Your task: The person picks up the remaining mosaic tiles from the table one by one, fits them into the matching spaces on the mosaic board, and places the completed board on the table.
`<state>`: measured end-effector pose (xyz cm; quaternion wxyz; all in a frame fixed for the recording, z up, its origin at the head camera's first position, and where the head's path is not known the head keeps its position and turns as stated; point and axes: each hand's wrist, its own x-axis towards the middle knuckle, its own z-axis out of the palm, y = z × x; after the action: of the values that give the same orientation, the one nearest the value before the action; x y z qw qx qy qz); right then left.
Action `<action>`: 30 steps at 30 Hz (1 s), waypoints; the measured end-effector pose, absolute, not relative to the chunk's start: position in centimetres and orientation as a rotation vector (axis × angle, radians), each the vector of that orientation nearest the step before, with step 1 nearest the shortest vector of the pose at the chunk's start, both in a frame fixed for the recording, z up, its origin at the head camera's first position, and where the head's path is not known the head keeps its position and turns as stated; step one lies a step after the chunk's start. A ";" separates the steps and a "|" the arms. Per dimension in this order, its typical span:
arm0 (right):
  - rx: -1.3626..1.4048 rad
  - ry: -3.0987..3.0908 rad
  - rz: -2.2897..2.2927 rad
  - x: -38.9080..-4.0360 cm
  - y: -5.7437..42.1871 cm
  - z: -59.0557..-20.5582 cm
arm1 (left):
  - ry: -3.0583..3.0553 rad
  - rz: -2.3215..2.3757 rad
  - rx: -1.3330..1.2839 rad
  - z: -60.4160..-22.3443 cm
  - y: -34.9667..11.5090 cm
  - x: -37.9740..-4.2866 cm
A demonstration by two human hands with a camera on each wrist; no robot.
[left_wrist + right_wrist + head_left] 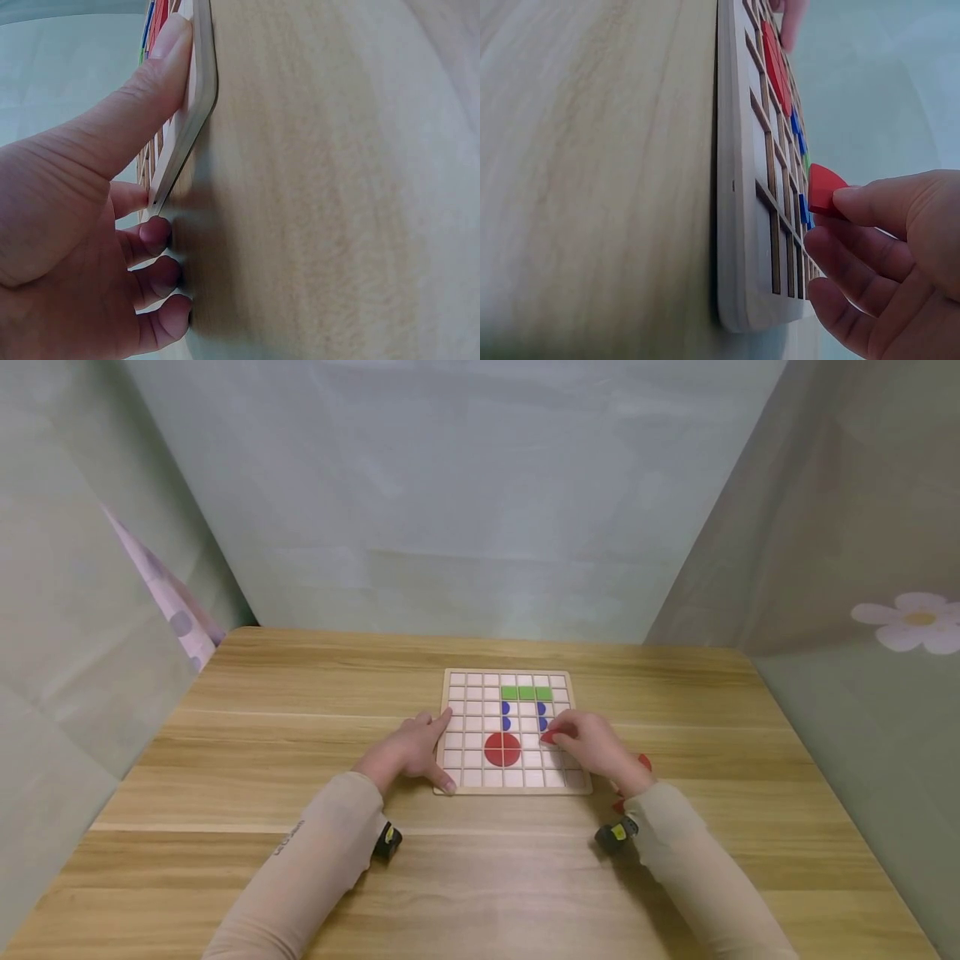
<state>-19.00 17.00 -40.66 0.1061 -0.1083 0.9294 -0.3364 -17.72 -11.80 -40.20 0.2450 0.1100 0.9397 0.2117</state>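
Note:
A light wooden grid board (pixel 510 791) lies flat on the table. Set in its cells are several red quarter-circles forming a disc (pixel 494 757), a row of green squares (pixel 527 693) and blue half-circles (pixel 506 724) in two columns. My left hand (pixel 408 750) rests at the board's left side, its thumb (pixel 169 49) on the near left corner and the other fingers spread along the edge and table. Between thumb and fingers, my right hand (pixel 592 743) pinches a red quarter-circle piece (pixel 825 187) just above the cells below the right blue column.
More red pieces (pixel 644 762) lie on the table right of the board, partly hidden by the right wrist. The wooden table (pixel 300 693) reaches back to a pale cloth (pixel 465 527). Black wrist cameras (pixel 387 842) sit on both wrists.

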 end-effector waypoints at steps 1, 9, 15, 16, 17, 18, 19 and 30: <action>-0.322 2.738 -0.990 -19.0 16.9 -40.6 | 2.566 0.578 0.302 -40.2 -11.8 -17.7; -0.365 2.741 -0.950 -19.1 16.4 -40.5 | 2.569 0.582 0.306 -40.2 -11.8 -17.7; -0.399 2.733 -0.941 -19.1 16.0 -40.4 | 2.568 0.571 0.311 -40.2 -11.8 -17.7; -0.406 2.734 -0.942 -19.2 15.9 -40.4 | 2.568 0.571 0.310 -40.2 -11.8 -17.7; -0.416 2.735 -0.940 -19.2 15.8 -40.4 | 2.567 0.571 0.309 -40.2 -11.8 -17.7; -0.433 2.736 -0.936 -19.1 15.8 -40.4 | 2.567 0.572 0.309 -40.1 -11.8 -17.7; -0.441 2.738 -0.932 -19.1 15.8 -40.4 | 2.565 0.571 0.308 -40.1 -11.8 -17.7; -0.532 2.743 -0.909 -19.4 15.4 -40.5 | 2.574 0.579 0.330 -40.1 -11.8 -17.9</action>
<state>-19.36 15.39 -40.55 0.1015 -0.1801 0.9287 -0.3079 -17.86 -11.81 -40.11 0.2392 0.1206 0.9400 0.2114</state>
